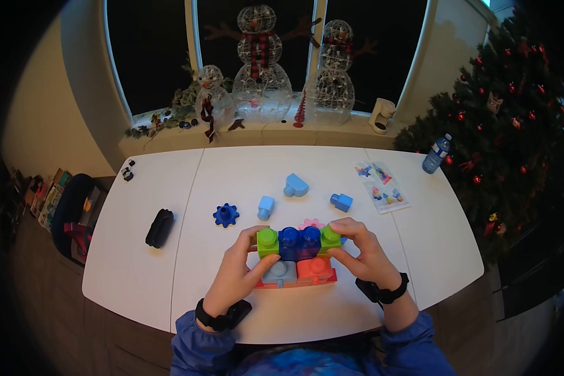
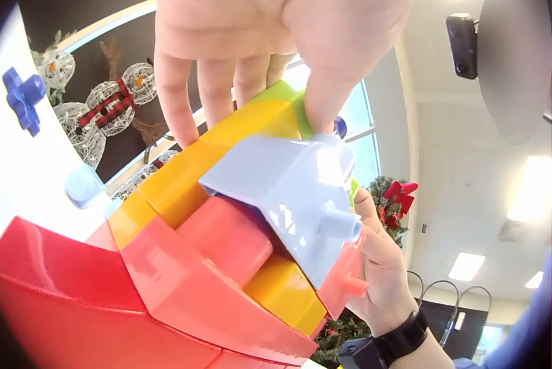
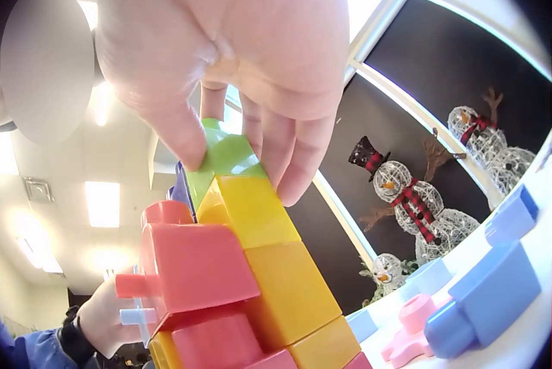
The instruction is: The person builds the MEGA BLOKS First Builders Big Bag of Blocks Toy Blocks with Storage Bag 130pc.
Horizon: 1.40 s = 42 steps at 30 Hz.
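A stacked block structure stands at the table's near side. In the head view my left hand [image 1: 235, 272] pinches the green block [image 1: 267, 242] at its top left, and my right hand [image 1: 371, 258] pinches the green block [image 1: 330, 238] at its top right. Dark blue blocks [image 1: 299, 243] lie between them. Lower on the near side are a grey-blue block [image 1: 279, 272] and a coral block [image 1: 314, 268]. The left wrist view shows yellow blocks [image 2: 185, 175] above a red base [image 2: 65, 274]. In the right wrist view, yellow blocks [image 3: 289, 287] sit under the green one [image 3: 224, 162].
Beyond the structure lie light blue blocks [image 1: 296, 185], a dark blue gear piece [image 1: 225, 215] and a pink piece [image 1: 310, 223]. A black case [image 1: 160, 228] is at left. A picture sheet [image 1: 383, 188] and a water bottle [image 1: 437, 154] are at the far right.
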Motion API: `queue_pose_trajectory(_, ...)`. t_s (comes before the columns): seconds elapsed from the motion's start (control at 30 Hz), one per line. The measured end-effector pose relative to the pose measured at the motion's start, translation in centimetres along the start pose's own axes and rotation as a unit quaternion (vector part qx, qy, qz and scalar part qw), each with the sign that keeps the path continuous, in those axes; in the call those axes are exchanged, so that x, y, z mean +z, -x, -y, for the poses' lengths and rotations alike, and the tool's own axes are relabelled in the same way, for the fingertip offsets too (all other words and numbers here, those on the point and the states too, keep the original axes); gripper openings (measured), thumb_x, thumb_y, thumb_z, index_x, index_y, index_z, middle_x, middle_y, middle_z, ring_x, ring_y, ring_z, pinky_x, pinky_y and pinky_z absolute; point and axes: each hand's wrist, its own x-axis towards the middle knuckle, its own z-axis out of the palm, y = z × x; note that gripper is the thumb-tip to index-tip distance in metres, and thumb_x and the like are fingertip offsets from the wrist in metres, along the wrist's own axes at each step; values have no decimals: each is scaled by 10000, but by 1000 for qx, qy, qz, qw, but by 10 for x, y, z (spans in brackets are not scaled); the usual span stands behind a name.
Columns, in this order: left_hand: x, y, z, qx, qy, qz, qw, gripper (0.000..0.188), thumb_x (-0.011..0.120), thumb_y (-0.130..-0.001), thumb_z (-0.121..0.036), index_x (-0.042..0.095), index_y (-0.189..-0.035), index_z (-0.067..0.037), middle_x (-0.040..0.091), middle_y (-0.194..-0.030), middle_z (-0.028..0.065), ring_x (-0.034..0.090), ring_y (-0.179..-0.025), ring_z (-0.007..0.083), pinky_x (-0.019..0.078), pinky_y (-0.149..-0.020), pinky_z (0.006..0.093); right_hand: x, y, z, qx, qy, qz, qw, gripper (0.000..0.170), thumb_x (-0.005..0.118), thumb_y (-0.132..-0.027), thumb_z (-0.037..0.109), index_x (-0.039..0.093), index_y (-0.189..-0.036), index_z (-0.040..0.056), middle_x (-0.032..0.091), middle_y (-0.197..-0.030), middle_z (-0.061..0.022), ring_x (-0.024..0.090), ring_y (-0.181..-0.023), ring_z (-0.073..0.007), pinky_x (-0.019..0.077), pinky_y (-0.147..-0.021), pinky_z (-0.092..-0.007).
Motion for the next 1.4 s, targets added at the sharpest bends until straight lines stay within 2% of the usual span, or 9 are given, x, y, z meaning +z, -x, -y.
queue_pose_trajectory(0.17,7,4,-10,-32,0,10,999,888,862,-867,-192,339,-1565,-26,612,-1319,131,593,-1246,220,459,-1082,377,-22,-10,17,66,55,83,993,654,825,-882,137,523,-1459,83,622,-1392,-158,657,-1207,-297,531,-1026,-398)
queue_pose_trajectory(0.4,9,5,-8,-34,7,4,999,831,869,-857,-198,407,-1525,-22,632,-1316,135,605,-1226,219,459,-1076,366,-53,-26,-31,163,142,220,951,781,853,-791,152,514,-1493,102,601,-1420,-163,622,-1259,-320,500,-1073,-420)
queue_pose_trajectory(0.5,8,6,-9,-39,0,10,999,769,866,-860,-199,450,-1482,-19,650,-1293,133,611,-1210,212,471,-1055,358,-54,-41,-63,129,210,240,939,693,814,-785,102,564,-1432,91,629,-1330,-174,621,-1226,-332,509,-1044,-409)
queue_pose_trajectory(0.7,8,5,-5,-39,20,10,999,685,870,-853,-209,499,-1396,-20,670,-1253,123,619,-1178,206,491,-1014,345,-26,-41,-78,216,340,383,831,381,809,-801,178,684,-1146,75,696,-1072,-138,679,-1017,-367,552,-902,-436)
queue_pose_trajectory(0.8,8,5,-9,-50,30,10,998,664,871,-850,-210,511,-1374,-21,673,-1245,120,619,-1164,202,492,-1007,342,-26,-37,-86,210,327,360,848,450,855,-754,190,677,-1152,79,712,-1014,-119,681,-1014,-340,554,-863,-437)
queue_pose_trajectory(1.0,9,5,-4,-15,14,5,1000,651,870,-849,-213,519,-1363,-23,675,-1233,114,618,-1152,194,502,-980,331,-26,-66,-35,105,162,1,981,435,838,-819,144,652,-1205,67,734,-1099,-138,721,-959,-303,565,-880,-370)
queue_pose_trajectory(1.1,8,4,-5,-24,24,7,999,646,869,-850,-214,521,-1360,-24,675,-1225,109,618,-1146,194,498,-979,331,-18,-77,10,62,51,-49,996,509,847,-837,134,634,-1294,65,736,-1168,-143,733,-973,-276,567,-895,-358)
queue_pose_trajectory(1.23,7,4,-5,-32,34,11,999,642,865,-856,-224,519,-1360,-25,674,-1218,104,619,-1142,194,491,-989,340,1,-73,42,-9,42,22,999,594,871,-825,144,620,-1357,62,741,-1168,-151,745,-1019,-273,579,-887,-347)
queue_pose_trajectory(1.4,7,3,-6,-22,30,13,999,666,864,-859,-239,505,-1377,-24,675,-1227,127,632,-1163,222,492,-1005,359,16,-65,38,5,59,51,997,457,857,-832,159,677,-1237,46,745,-1089,-137,737,-976,-300,571,-872,-371)
